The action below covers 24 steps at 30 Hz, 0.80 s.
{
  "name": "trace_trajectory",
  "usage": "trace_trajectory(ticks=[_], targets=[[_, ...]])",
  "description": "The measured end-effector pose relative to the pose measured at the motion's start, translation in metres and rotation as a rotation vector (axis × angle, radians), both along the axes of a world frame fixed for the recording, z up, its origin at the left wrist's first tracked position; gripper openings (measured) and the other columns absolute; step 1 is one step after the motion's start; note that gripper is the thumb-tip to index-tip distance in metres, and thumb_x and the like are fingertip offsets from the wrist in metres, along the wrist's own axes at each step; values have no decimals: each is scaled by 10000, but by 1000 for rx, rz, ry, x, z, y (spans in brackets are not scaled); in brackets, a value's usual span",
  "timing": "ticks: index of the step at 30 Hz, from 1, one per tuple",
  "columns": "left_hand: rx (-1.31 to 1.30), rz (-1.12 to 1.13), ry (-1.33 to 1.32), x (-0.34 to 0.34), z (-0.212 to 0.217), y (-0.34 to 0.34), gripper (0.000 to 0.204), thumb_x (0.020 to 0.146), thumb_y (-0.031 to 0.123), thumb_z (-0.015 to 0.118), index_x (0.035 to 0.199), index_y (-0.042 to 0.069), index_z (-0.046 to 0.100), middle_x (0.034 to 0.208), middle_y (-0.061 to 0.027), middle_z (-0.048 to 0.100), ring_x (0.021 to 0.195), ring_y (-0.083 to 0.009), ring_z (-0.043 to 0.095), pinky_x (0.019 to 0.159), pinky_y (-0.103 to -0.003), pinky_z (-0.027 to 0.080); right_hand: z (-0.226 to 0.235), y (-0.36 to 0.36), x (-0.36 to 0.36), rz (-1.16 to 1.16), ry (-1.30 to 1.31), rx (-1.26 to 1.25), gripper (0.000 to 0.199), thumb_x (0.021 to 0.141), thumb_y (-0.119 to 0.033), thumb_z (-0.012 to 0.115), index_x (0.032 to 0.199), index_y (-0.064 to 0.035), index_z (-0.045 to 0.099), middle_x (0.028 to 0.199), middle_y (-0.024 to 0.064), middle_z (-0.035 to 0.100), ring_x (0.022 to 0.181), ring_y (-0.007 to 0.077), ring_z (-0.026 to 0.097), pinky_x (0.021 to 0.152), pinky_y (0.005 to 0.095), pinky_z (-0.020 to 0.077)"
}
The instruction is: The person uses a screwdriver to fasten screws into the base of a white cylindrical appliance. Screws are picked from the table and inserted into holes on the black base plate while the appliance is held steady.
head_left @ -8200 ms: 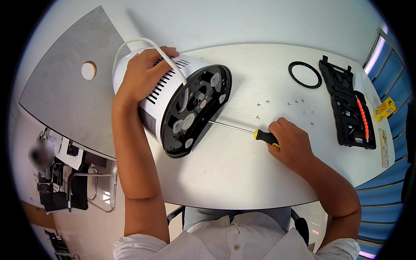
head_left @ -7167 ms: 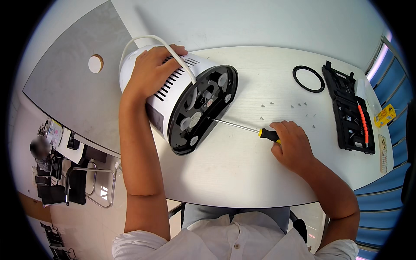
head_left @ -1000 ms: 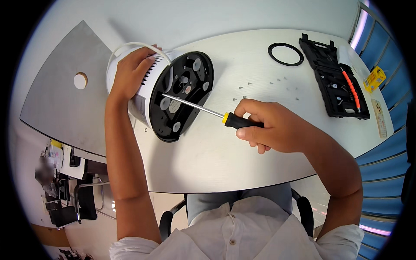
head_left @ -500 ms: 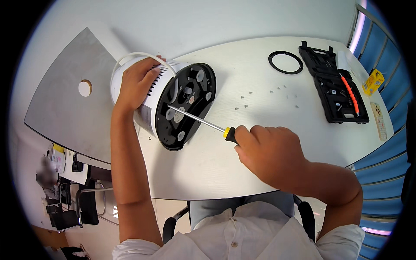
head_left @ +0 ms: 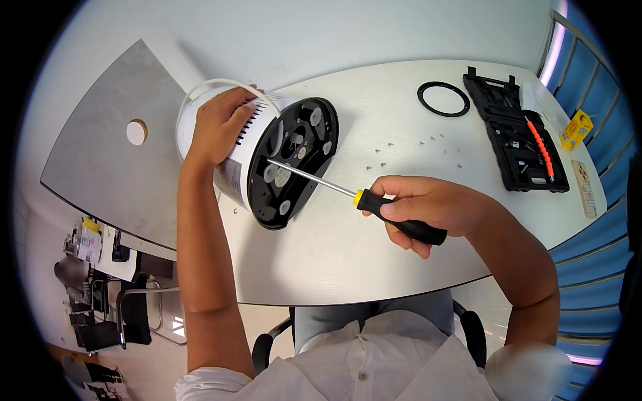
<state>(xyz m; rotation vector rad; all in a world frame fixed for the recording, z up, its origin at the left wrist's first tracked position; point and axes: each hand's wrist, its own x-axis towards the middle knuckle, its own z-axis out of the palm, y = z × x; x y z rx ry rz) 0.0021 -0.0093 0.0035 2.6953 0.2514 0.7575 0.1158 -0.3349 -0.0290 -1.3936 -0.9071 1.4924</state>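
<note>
A white cylindrical appliance (head_left: 231, 179) with side vents and a white cord lies on its side, its black base (head_left: 294, 164) turned to the right. My left hand (head_left: 219, 127) rests on its upper side, fingers curled over and holding it steady. In my right hand (head_left: 428, 210) is a screwdriver (head_left: 408, 218) with a black and yellow handle, held between thumb and fingers. Its long metal shaft reaches left, and the tip meets the base near a round foot. Whether a screw sits under the tip cannot be made out.
Several small screws (head_left: 381, 164) lie scattered on the white table (head_left: 321, 267). Behind them is a black ring (head_left: 443, 99). To the right are an opened black tool case (head_left: 528, 154) with an orange flexible shaft, a yellow box (head_left: 576, 129) and a remote control (head_left: 584, 189).
My right hand has turned on the screwdriver from a palm-down grip to an open-sided one, so the handle now shows. The appliance appears slightly further right in view.
</note>
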Motion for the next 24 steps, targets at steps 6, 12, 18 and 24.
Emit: trace_trajectory(ticks=[6,12,18,24], targets=[[-44,3,45,-2,4,-4,340,889,139,502,1143,-8,673,1241,-139,659,1135,-259,599,1010,-326,421,-13,-6,-29,-155,-1217,284,217,929,-247,588,1012,-62,513,698,78,608,502,173,580,440,305,394],[-19,12,54,-3,4,-1,342,890,153,503,1142,-4,675,1251,-148,655,1151,-267,597,1018,-333,418,-15,-9,-49,-262,-1261,200,214,852,-166,641,990,-39,537,718,57,581,610,208,599,564,347,455],[-35,16,65,-1,4,-1,341,887,170,505,1123,-10,671,1245,-150,656,1146,-266,599,1016,-335,420,-8,-9,-6,-77,36,95,394,858,-113,577,1234,-20,506,767,46,584,593,130,564,557,289,435],[16,5,29,-2,2,0,353,873,206,503,1103,2,675,1196,-152,670,1100,-290,612,983,-347,436,2,-9,-18,-117,-69,-63,313,904,-154,577,1189,-42,513,735,52,600,497,153,555,473,305,403]])
